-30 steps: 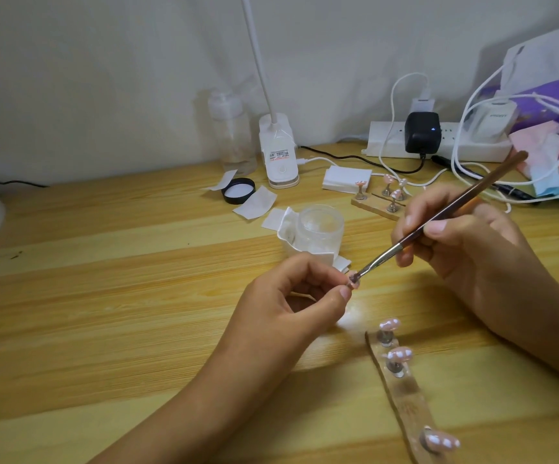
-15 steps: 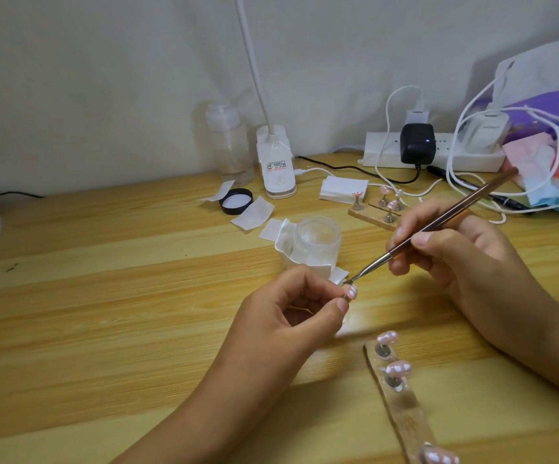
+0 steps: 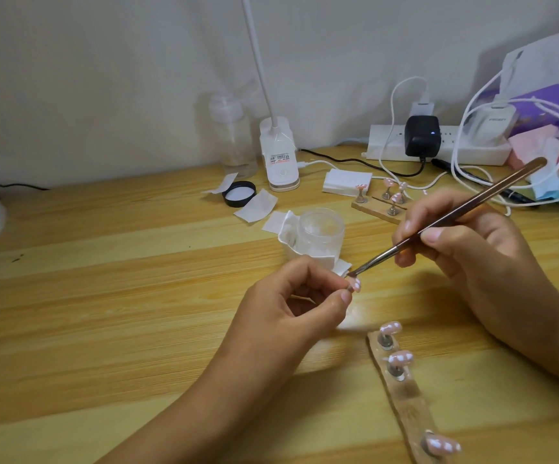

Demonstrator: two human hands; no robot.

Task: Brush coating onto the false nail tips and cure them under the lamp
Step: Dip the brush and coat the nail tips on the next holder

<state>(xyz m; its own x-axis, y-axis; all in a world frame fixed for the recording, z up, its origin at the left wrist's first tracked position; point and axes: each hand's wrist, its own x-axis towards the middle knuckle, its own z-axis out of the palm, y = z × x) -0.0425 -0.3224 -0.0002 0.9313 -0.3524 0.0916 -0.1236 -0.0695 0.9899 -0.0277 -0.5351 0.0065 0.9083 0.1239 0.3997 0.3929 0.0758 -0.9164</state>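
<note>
My left hand [image 3: 291,303] pinches a small stand with a pink false nail tip [image 3: 456,285] between thumb and forefinger. My right hand [image 3: 465,259] grips a thin brown brush [image 3: 452,222] like a pen, and its bristle end touches the top of that tip. A wooden strip [image 3: 405,406] at the lower right carries three more pink tips [image 3: 390,328] on metal stands. A second strip [image 3: 377,209] with several tips lies behind my right hand. An open clear jar [image 3: 320,234] stands on white tissue just beyond my left hand.
A white clip lamp base [image 3: 280,159] and a clear bottle [image 3: 233,139] stand at the back. A black lid [image 3: 239,194], paper pads [image 3: 258,205], a white power strip [image 3: 439,145] with chargers and cables, and bags at the far right crowd the wooden table [image 3: 104,296].
The view dropped slightly, so everything sits a little lower in frame. The brush tip stays on the held nail tip, with small stroke movement; both hands keep their grips.
</note>
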